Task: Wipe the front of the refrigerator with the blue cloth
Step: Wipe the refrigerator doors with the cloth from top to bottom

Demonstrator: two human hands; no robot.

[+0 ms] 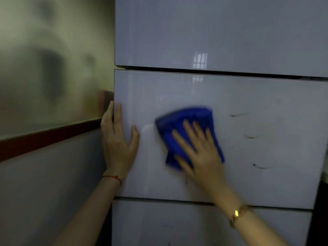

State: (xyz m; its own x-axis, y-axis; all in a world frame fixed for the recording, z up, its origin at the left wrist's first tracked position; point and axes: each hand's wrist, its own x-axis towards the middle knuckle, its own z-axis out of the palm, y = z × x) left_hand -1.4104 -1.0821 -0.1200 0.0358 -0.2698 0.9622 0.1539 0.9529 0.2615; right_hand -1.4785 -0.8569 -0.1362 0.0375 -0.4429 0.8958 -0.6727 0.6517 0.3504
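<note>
- Nearest the camera, at about five o'clock in the view, the person's right forearm carries a gold watch (237, 215) on the wrist.
- At seven o'clock the other forearm rises toward the fridge, with a thin red string bracelet (113, 178) round its wrist.
- Spread flat with straight fingers, the right hand (200, 153) presses the blue cloth (184, 119) against the middle door panel; it curls round nothing.
- That cloth lies bunched under the palm and shows beyond the fingertips toward eleven o'clock; its edges are blurred.
- Also flat, the left hand (118, 139) rests on the left edge of the same panel, thumb out toward three o'clock and fingers pointing to twelve, holding nothing.
- Glossy and pale grey, the refrigerator (221, 36) shows three stacked fronts split by two dark gaps.
- Three short dark marks (255, 137) sit on the middle panel at three o'clock from the cloth, stacked one below another.
- At nine o'clock stands a wall (44, 68) with a dark red strip (48, 135) across it.
</note>
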